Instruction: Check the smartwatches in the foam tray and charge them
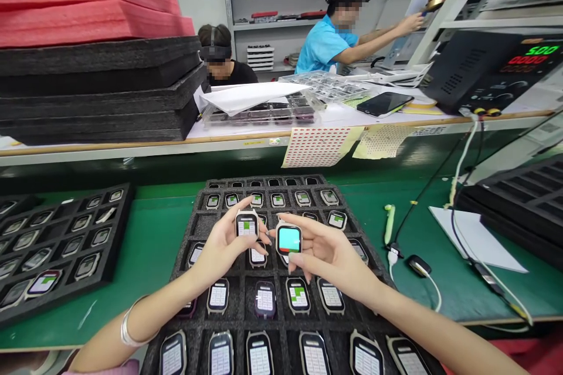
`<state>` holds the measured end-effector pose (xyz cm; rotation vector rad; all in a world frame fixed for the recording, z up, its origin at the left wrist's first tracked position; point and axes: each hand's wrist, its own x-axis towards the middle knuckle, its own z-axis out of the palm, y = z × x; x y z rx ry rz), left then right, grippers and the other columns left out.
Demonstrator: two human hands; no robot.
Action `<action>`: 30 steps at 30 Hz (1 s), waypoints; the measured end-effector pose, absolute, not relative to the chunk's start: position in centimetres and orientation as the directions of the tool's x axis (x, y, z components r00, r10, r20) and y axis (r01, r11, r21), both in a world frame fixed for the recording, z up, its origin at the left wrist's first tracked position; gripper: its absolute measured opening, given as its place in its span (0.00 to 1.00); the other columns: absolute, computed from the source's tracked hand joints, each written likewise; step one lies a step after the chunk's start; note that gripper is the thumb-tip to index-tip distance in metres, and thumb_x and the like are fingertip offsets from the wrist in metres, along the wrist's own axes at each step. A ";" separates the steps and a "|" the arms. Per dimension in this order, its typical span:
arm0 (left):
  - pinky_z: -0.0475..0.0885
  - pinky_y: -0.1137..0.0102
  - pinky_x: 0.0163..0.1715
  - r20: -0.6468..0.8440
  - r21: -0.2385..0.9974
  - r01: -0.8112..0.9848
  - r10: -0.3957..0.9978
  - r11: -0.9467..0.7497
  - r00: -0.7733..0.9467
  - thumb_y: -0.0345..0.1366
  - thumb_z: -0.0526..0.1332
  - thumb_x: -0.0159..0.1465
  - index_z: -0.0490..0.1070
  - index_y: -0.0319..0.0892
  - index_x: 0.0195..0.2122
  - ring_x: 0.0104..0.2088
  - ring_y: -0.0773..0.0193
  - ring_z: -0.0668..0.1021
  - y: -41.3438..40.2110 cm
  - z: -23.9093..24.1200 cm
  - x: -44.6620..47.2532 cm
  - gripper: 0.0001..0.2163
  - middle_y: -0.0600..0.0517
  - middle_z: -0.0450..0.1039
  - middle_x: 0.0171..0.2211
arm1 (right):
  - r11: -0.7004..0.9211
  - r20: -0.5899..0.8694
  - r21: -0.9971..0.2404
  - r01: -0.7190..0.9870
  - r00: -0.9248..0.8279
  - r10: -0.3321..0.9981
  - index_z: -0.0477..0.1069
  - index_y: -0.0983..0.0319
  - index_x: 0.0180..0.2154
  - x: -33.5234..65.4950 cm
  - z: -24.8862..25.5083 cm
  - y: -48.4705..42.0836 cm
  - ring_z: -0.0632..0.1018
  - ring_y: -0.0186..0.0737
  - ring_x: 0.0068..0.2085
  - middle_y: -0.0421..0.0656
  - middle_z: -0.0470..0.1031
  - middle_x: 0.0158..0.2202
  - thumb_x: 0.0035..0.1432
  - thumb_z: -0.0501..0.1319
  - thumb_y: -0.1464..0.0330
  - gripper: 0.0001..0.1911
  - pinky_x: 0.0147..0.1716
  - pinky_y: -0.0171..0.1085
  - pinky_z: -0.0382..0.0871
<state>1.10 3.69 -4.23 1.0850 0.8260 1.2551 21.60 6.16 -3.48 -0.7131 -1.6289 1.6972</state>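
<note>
My left hand holds a small smartwatch body with a white and green screen, fingers curled round it. My right hand grips a second smartwatch body whose screen glows cyan with a red strip. Both hands hover close together above a black foam tray whose pockets hold several more lit watch bodies. A silver bracelet sits on my left wrist.
Another black tray of watch bodies lies left on the green mat. Cables and a charger lie right, by white paper and stacked black trays. Behind, a shelf carries foam sheets, a phone, a power supply; two people work beyond.
</note>
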 end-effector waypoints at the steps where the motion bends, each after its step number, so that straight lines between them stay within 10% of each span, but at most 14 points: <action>1: 0.76 0.65 0.34 0.087 0.945 -0.326 0.982 -0.029 0.165 0.29 0.63 0.59 0.53 0.43 0.62 0.35 0.61 0.76 3.7 -4.2 1.0 0.31 0.49 0.71 0.37 | 0.011 0.061 -0.996 -0.084 -0.620 0.782 0.61 0.58 0.58 21.6 -3.6 6.2 0.78 0.34 0.30 0.46 0.75 0.43 0.57 0.63 0.72 0.27 0.19 0.27 0.69; 9: 0.76 0.65 0.35 0.044 0.945 -0.326 0.985 0.013 0.167 0.30 0.63 0.60 0.48 0.42 0.64 0.36 0.60 0.77 3.4 -4.6 0.0 0.33 0.48 0.72 0.37 | 0.097 0.083 -0.995 -0.016 -0.657 0.749 0.61 0.56 0.58 21.5 -4.2 6.4 0.76 0.39 0.42 0.45 0.73 0.49 0.54 0.65 0.75 0.32 0.31 0.30 0.74; 24: 0.73 0.59 0.44 0.116 0.990 -0.087 0.990 -0.109 0.085 0.33 0.62 0.61 0.37 0.50 0.63 0.42 0.60 0.77 4.3 -8.8 -8.8 0.37 0.49 0.67 0.43 | -0.054 0.002 -0.998 -0.039 -0.826 0.564 0.55 0.59 0.60 12.3 -7.1 11.5 0.77 0.40 0.39 0.47 0.72 0.48 0.51 0.67 0.70 0.36 0.23 0.30 0.75; 27: 0.73 0.59 0.43 0.222 0.895 0.371 0.969 -0.247 0.110 0.37 0.57 0.65 0.45 0.47 0.60 0.42 0.58 0.76 5.1 -10.2 -11.6 0.25 0.47 0.68 0.43 | 0.158 0.049 -0.986 0.043 -0.843 0.535 0.52 0.60 0.60 10.6 -8.0 12.3 0.78 0.39 0.36 0.47 0.73 0.45 0.56 0.62 0.70 0.33 0.22 0.32 0.75; 30: 0.67 0.56 0.47 0.262 0.746 0.595 0.953 -0.299 0.151 0.38 0.62 0.61 0.60 0.44 0.51 0.46 0.54 0.73 6.1 -11.2 -13.6 0.19 0.46 0.69 0.44 | 0.640 0.176 -0.726 0.251 -0.832 0.526 0.55 0.63 0.59 9.4 -9.0 13.4 0.77 0.43 0.38 0.47 0.74 0.41 0.57 0.60 0.72 0.29 0.33 0.42 0.76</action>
